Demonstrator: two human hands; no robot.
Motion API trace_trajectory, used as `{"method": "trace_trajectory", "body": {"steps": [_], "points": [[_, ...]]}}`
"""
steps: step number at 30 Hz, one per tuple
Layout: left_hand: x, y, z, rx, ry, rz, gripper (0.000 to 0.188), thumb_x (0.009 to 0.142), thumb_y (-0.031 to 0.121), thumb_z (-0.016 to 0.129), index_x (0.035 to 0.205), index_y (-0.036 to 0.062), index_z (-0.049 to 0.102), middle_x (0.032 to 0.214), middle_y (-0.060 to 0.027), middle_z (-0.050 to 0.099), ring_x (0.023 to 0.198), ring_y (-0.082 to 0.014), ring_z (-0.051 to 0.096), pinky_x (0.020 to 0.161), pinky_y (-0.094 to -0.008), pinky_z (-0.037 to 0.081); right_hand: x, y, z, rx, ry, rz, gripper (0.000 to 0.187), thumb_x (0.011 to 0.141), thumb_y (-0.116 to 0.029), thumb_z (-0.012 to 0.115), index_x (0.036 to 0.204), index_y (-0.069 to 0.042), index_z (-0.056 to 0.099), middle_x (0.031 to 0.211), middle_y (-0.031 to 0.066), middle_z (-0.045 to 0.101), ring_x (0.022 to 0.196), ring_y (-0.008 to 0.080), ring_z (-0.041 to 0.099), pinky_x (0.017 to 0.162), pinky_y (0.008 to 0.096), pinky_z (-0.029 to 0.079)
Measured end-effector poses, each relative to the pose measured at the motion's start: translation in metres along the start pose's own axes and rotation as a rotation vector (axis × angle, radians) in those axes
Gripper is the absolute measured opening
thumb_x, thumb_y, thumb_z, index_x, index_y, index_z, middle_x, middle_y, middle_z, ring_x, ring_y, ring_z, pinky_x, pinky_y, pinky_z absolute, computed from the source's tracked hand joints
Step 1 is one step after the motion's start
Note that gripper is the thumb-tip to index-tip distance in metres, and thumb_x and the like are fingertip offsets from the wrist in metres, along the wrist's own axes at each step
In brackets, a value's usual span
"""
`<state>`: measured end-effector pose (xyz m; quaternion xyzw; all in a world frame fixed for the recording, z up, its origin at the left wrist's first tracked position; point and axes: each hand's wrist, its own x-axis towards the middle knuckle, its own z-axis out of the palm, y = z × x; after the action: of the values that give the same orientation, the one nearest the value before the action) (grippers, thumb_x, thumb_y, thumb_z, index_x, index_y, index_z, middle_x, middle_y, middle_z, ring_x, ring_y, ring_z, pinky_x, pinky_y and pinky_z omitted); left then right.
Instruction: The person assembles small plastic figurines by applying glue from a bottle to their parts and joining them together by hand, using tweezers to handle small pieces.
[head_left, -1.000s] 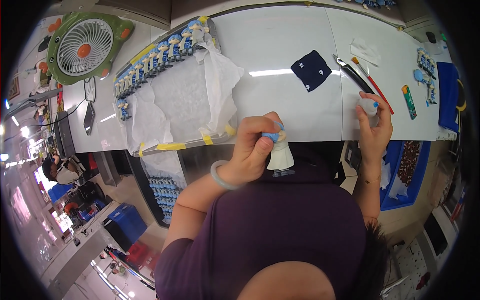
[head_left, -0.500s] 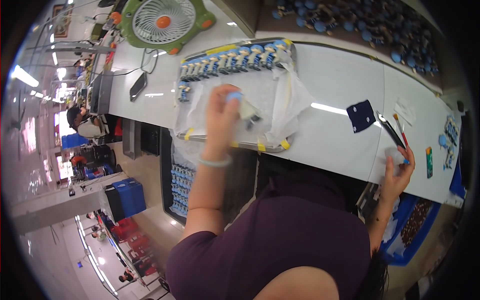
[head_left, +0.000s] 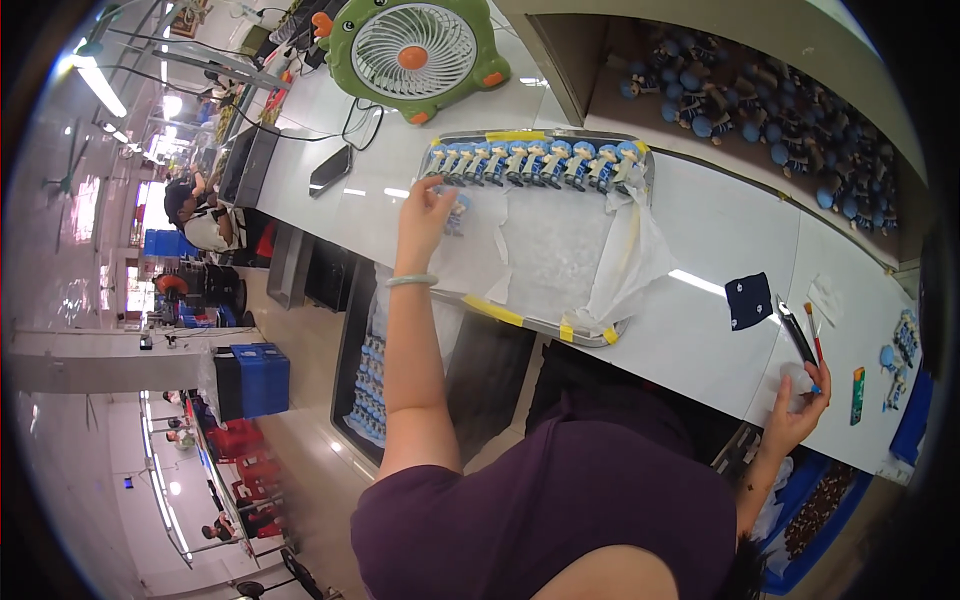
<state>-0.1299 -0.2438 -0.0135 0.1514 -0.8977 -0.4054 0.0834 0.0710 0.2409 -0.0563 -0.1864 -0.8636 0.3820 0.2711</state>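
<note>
Your left hand (head_left: 427, 222) is reaching over the left end of the tray (head_left: 545, 324), its fingers bending loosely and its thumb pointing toward a small blue figure (head_left: 456, 216). That figure is sitting just beside your thumb, below the left end of a row of blue-capped figures (head_left: 537, 162); whether your fingers are gripping it, you cannot tell from this view. The row is running along the tray's far edge, and white paper (head_left: 555, 262) is covering the tray's middle. Your right hand (head_left: 794, 422) is curling partly closed around a small bottle (head_left: 796, 378), whitish with a blue tip, and is holding it near the brush (head_left: 815, 330) and black tool (head_left: 797, 335). A dark cloth (head_left: 749, 301) is lying near them on the table (head_left: 700, 345).
</note>
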Motion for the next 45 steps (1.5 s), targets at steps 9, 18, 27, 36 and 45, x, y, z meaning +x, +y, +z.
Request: {"method": "trace_trajectory", "body": {"steps": [9,18,27,36,45], "points": [[-0.035,-0.005,0.015,0.496,0.154,0.268,0.027,0.066,0.024,0.067,0.084,0.0043,0.064,0.073,-0.0090,0.059,0.077,-0.0256,0.054,0.070,-0.0364,0.041,0.000,-0.002,0.001,0.050,-0.008,0.020,0.049,0.073,-0.004,0.061,0.119,-0.002,0.043,0.102,0.0115,0.054,0.095,0.0200,0.048,0.088,0.0319,0.034],[-0.014,-0.003,-0.004,0.756,0.251,0.066,0.024,0.065,0.029,0.068,0.081,0.0122,0.065,0.081,-0.0011,0.059,0.085,-0.0216,0.049,0.077,-0.0383,0.032,0.001,-0.003,0.004,0.026,-0.031,-0.021,0.047,0.074,-0.004,0.060,0.118,-0.003,0.043,0.102,0.0094,0.054,0.096,0.0185,0.047,0.087,0.0298,0.034],[-0.007,-0.009,0.016,0.820,0.329,0.191,0.029,0.066,0.028,0.066,0.090,0.0128,0.059,0.084,-0.0030,0.056,0.086,-0.0225,0.050,0.072,-0.0413,0.035,0.004,-0.003,-0.003,0.034,-0.021,0.014,0.050,0.070,-0.002,0.062,0.117,-0.002,0.043,0.101,0.0117,0.054,0.095,0.0204,0.049,0.088,0.0313,0.036],[-0.028,0.116,0.045,0.305,0.144,0.651,0.028,0.068,0.015,0.064,0.094,0.0059,0.057,0.085,-0.0098,0.056,0.081,-0.0267,0.052,0.071,-0.0376,0.038,0.014,-0.012,0.001,0.099,-0.041,0.025,0.051,0.062,-0.001,0.067,0.109,-0.002,0.049,0.094,0.0115,0.053,0.088,0.0221,0.053,0.077,0.0304,0.041],[0.031,0.278,0.286,0.246,-0.244,1.221,0.022,0.075,0.018,0.055,0.095,0.0080,0.060,0.094,-0.0145,0.059,0.091,-0.0310,0.053,0.083,-0.0420,0.038,0.023,-0.013,-0.014,-0.013,-0.027,-0.051,0.037,0.062,-0.007,0.067,0.096,-0.003,0.054,0.087,0.0116,0.057,0.081,0.0279,0.054,0.072,0.0347,0.042]]}}
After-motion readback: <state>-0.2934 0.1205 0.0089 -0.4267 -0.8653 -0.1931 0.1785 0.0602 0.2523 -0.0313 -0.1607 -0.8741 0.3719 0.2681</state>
